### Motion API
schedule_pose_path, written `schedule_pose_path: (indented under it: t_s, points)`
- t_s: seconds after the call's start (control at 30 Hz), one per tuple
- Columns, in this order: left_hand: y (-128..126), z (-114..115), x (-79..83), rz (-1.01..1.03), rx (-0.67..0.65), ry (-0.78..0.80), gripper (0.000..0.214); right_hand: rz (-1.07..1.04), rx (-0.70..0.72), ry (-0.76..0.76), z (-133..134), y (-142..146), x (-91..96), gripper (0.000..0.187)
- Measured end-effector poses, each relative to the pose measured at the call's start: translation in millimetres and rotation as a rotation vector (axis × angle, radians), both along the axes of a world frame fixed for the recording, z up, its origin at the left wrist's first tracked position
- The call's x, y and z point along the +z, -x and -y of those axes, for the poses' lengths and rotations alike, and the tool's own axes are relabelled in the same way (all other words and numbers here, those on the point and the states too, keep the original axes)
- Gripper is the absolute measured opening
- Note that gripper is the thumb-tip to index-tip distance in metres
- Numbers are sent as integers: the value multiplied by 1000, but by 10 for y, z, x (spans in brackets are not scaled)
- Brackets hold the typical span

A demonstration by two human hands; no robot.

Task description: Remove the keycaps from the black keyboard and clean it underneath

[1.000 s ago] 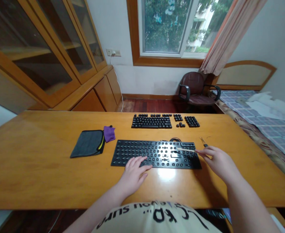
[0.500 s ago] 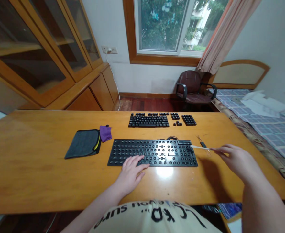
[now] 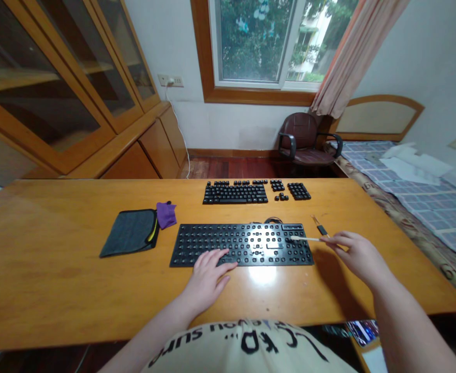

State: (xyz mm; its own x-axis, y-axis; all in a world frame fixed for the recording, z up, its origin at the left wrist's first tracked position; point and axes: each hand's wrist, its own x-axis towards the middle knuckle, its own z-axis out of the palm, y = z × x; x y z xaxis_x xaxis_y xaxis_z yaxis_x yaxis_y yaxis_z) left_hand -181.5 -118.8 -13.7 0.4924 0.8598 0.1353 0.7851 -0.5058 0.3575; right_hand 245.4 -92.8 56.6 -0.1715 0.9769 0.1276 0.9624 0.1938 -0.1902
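A black keyboard (image 3: 202, 256) with its keycaps off lies on the desk in front of me. My left hand (image 3: 210, 272) rests flat on its lower edge, fingers apart, holding nothing. Between the fingertips of my right hand (image 3: 354, 254) is a thin white brush (image 3: 308, 239). Its dark tip reaches the switches on the keyboard's right side; whether it touches them I cannot tell. Behind the keyboard, the black keycaps (image 3: 235, 194) are set out in keyboard order. A keycap puller (image 3: 321, 230) with a dark handle and wire ends lies just beyond my right hand.
Left of the keyboard lie a dark grey zip pouch (image 3: 130, 233) and a purple cloth (image 3: 166, 215). A coiled black cable (image 3: 273, 220) sits behind the keyboard. Past the wooden desk (image 3: 57, 280) are a chair (image 3: 303, 137), a bed (image 3: 391, 166) and a glass-door cabinet (image 3: 107, 119).
My right hand has moved left with the brush, so its tip is further in over the keyboard's right side. My left hand keeps its place on the keyboard. The view has shifted slightly.
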Motion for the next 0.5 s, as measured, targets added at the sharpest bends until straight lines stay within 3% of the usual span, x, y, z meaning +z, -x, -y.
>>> schedule_pose_path:
  t_s: [0.1, 0.23, 0.37, 0.5]
  points:
    - [0, 1, -8, 10, -6, -7, 36, 27, 38, 62, -27, 41, -49, 28]
    - [-1, 5, -7, -2, -7, -4, 37, 124, -109, 53, -70, -113, 49, 24]
    - [0, 2, 14, -2, -7, -7, 37, 36, 20, 117, -99, -130, 84, 23]
    - [-2, 2, 32, -18, -14, 3, 39, 93, -158, 183, -38, -369, -11, 18]
